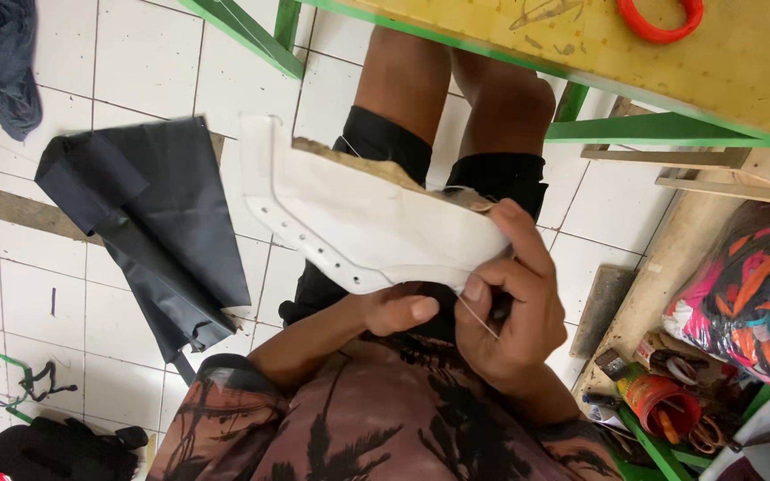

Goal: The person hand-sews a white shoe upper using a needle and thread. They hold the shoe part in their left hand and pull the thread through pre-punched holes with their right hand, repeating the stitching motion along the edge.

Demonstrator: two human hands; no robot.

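I see the white shoe upper held over the lap, mid-scene, eyelet row along its near-left edge. Right hand grips its right end, thumb on top, fingers pinching a thin thread (needle too small to tell). Left hand sits under the upper's near edge, fingers curled, touching it from below. Stitching looks underway, I judge; how much seam is done I cannot tell. Black sheet lies on the floor left, yellow table far right.
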